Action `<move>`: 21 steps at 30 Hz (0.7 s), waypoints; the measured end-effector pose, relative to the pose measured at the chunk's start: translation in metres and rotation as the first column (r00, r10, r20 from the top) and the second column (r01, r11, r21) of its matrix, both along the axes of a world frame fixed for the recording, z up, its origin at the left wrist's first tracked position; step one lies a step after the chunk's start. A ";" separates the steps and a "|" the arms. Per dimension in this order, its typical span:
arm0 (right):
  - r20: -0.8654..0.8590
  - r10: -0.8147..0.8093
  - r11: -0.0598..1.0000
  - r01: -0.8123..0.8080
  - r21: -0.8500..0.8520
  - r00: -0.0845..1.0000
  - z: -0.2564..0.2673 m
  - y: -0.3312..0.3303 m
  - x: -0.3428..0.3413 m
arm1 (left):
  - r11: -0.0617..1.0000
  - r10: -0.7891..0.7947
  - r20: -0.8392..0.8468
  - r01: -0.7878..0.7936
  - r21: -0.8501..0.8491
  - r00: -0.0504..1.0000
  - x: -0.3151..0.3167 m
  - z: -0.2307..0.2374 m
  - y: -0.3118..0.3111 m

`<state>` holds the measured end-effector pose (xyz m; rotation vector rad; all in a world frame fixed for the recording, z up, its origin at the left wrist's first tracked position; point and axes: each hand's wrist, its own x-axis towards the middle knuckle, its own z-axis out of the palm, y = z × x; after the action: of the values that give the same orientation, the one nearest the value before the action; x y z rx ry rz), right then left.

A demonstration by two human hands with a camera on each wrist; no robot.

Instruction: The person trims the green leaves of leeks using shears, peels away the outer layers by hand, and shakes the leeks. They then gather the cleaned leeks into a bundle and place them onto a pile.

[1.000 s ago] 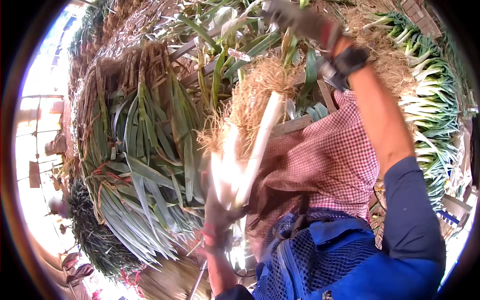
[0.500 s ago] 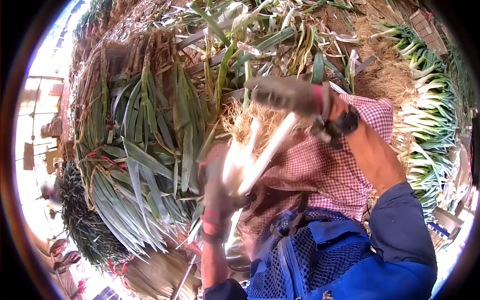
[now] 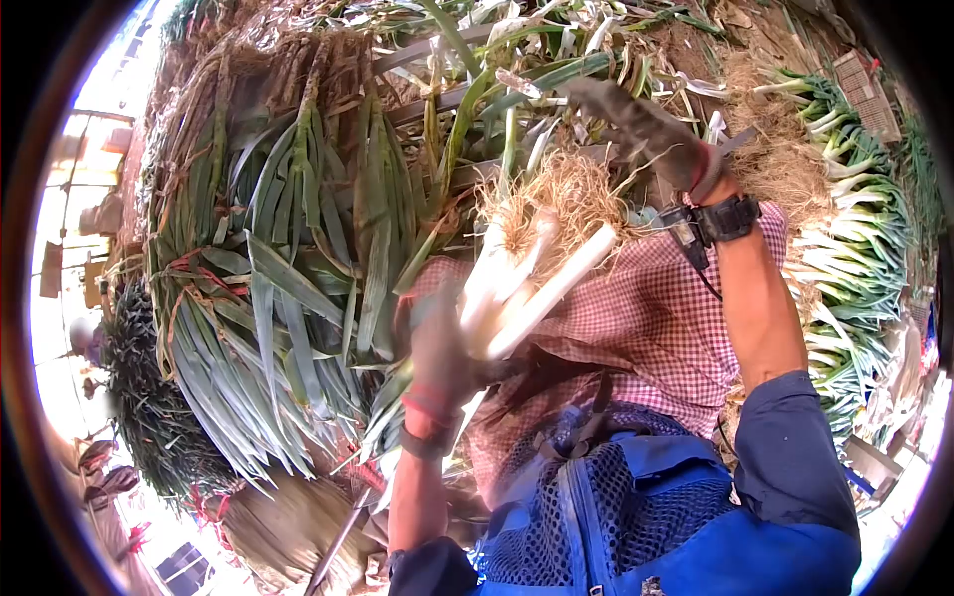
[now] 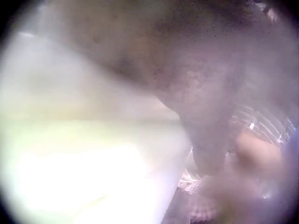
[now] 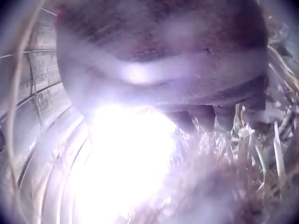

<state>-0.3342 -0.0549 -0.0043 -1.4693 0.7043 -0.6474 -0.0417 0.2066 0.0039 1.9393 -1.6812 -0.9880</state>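
Observation:
A small bunch of leeks [image 3: 552,290], with white shafts and shaggy pale roots [image 3: 571,194], points up and away over the checked cloth. My gloved left hand [image 3: 437,343] grips the shafts low down; in the left wrist view the glove [image 4: 201,79] lies against a bright, blurred pale shaft [image 4: 84,163]. Just beyond the roots, to their upper right, my gloved right hand [image 3: 641,129] holds nothing, its fingers stretched out toward the left. The right wrist view shows that glove [image 5: 163,60] above blurred roots [image 5: 205,186], with strong glare beside it.
A big pile of green leeks [image 3: 288,258] stands close on the left. Loose leaves and trimmings [image 3: 556,74] litter the ground ahead. Along the right runs a row of cleaned leeks [image 3: 860,228]. Red-checked cloth [image 3: 676,308] covers the lap.
My right hand came down from the top across the roots, then moved back up and right off them. The left hand has shifted the leeks slightly to the right.

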 end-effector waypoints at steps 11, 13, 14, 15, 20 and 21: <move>-0.637 -0.042 0.687 -0.441 -0.578 0.770 0.066 0.068 0.053 | 0.991 0.005 0.241 0.027 -0.128 0.970 -0.017 -0.023 -0.005; -0.773 -0.073 0.503 -0.646 -0.574 0.630 0.074 0.095 0.078 | 0.996 0.012 0.271 0.012 -0.083 0.963 -0.021 -0.026 -0.006; -0.856 -0.186 0.305 -0.799 -0.517 0.483 0.075 0.104 0.091 | 0.996 0.017 0.267 0.008 -0.092 0.964 -0.021 -0.026 -0.005; -0.861 -0.200 0.199 -0.841 -0.502 0.467 0.059 0.112 0.102 | 0.995 0.022 0.264 0.005 -0.102 0.964 -0.022 -0.026 -0.005; -0.984 0.098 0.476 -0.875 -0.087 0.151 0.040 0.111 0.142 | 0.946 0.127 0.302 -0.024 -0.325 0.945 -0.022 -0.026 0.010; -0.983 0.111 0.460 -0.884 -0.081 0.148 0.037 0.108 0.144 | 0.948 0.141 0.302 -0.042 -0.314 0.943 -0.029 -0.020 0.017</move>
<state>-0.1900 0.0529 0.0324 -2.6876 0.5943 0.8209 -0.0709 0.2232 -0.0157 2.0218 -1.7668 -0.3589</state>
